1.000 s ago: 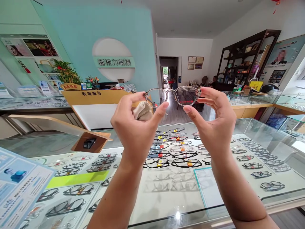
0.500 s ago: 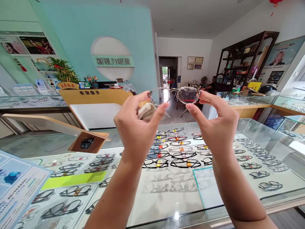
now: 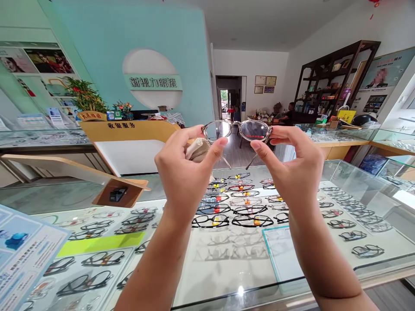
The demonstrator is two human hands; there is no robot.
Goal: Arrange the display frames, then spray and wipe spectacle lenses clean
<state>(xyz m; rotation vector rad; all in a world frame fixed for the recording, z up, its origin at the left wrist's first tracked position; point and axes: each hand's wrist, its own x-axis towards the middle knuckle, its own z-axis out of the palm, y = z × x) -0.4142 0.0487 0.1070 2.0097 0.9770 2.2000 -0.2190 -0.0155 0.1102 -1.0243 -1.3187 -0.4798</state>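
Observation:
A pair of round eyeglasses (image 3: 236, 123) with a thin, clear-looking frame is held up at chest height or above, lenses facing me and temples pointing away and down. My left hand (image 3: 184, 160) pinches its left rim between thumb and fingers. A pale, folded, cloth-like piece (image 3: 195, 149) shows behind that thumb, apparently tucked in the same hand. At the right rim and hinge, my right hand (image 3: 295, 160) grips with thumb and index finger. Red lettering is visible on the right lens. Below lies a glass display case (image 3: 223, 280) with several rows of eyeglasses (image 3: 253, 221).
A wooden stand (image 3: 110, 190) and a blue printed sheet (image 3: 29, 255) are on the left of the case. Under the right forearm lies a teal-edged white board (image 3: 282, 255). Farther back are a cashier counter (image 3: 129, 151), dark shelves (image 3: 324, 82) and a seated person (image 3: 288, 113).
The eyeglasses have tipped slightly, so their temples now point a little lower. Both hands keep their grip and have barely moved.

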